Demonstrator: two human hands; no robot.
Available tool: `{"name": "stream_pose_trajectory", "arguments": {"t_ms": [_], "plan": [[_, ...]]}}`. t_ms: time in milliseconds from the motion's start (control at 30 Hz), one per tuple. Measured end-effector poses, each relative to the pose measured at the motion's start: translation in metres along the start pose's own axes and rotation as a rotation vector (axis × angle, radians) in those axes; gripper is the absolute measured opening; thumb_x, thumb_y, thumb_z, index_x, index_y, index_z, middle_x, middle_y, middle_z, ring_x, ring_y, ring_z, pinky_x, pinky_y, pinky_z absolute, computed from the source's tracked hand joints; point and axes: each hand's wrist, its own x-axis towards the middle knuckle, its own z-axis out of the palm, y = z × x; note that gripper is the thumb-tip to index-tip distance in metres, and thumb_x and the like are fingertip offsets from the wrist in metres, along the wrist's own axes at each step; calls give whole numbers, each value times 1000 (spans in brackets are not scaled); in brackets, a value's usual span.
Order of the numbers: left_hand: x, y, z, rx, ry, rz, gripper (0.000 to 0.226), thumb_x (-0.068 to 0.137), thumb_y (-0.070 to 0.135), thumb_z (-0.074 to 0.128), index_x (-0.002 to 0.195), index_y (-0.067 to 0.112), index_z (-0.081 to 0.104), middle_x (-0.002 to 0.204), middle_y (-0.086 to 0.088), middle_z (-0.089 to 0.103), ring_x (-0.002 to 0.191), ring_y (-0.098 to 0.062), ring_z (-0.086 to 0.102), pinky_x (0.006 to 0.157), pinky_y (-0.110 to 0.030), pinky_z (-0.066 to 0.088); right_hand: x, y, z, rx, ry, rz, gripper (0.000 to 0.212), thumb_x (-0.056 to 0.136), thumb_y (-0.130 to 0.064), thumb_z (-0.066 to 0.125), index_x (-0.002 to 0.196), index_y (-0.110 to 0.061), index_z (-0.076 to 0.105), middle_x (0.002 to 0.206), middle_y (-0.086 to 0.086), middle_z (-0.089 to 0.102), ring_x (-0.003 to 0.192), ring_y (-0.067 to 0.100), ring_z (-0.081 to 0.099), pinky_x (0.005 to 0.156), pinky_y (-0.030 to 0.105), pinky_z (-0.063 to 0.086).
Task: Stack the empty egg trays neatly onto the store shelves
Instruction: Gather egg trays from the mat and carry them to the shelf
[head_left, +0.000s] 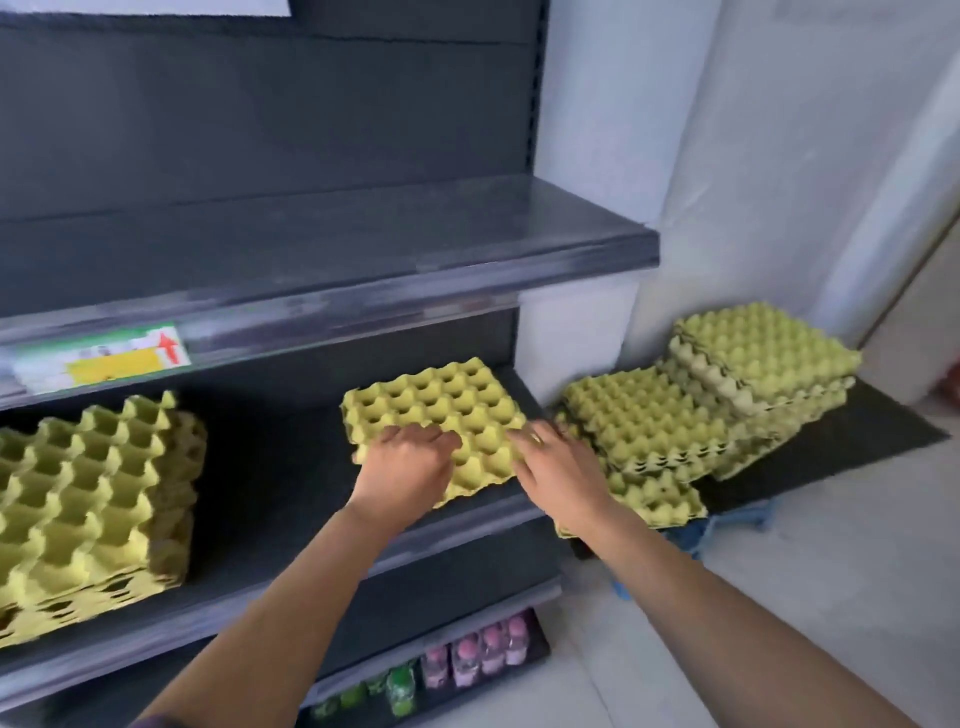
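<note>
A single yellow-green egg tray (441, 405) lies on the right part of the dark middle shelf (270, 499), its near corner over the shelf's front lip. My left hand (408, 462) grips its near left edge with curled fingers. My right hand (550, 462) holds the tray's near right edge, fingers bent over it. A stack of several egg trays (88, 504) stands on the same shelf at the left. More egg trays (701, 410) are piled in uneven stacks on the floor to the right of the shelving.
The upper shelf (363, 260) carries a price label (104, 358) on its front strip. Bottles with pink and green caps (457, 665) stand on the bottom shelf. A black mat (831, 452) and a blue item (696, 535) lie under the floor stacks by the white wall.
</note>
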Motion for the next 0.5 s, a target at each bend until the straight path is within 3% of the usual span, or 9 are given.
{"name": "stream_pose_trajectory", "arguments": {"t_ms": [200,367,433,500], "plan": [[82,108,39,-71,-48,164,10,61,23,71,69,23,67,58,6,61,51,-18,61,49,-22,46,-37,146,5,61,-74,238,35,83,-22,64,118,-18,64,109,10,65,97,35,61,75,42,53],[149,166,81,-139,-145,254,10,63,22,70,71,21,65,60,6,62,54,-17,62,52,-26,49,-46,229,21,36,-141,305,41,94,-30,50,134,-20,51,127,8,57,115,31,52,88,38,45],[179,184,102,-206,-219,269,11,77,22,61,86,19,65,76,1,66,71,-22,65,65,-32,52,-40,261,29,25,-178,335,42,96,-32,46,137,-21,47,130,6,54,119,29,50,91,36,44],[212,202,122,-206,-296,294,24,91,27,46,111,20,58,104,0,65,98,-24,60,84,-34,47,-31,293,35,20,-234,375,43,97,-33,43,139,-22,43,133,5,50,122,28,47,93,36,43]]}}
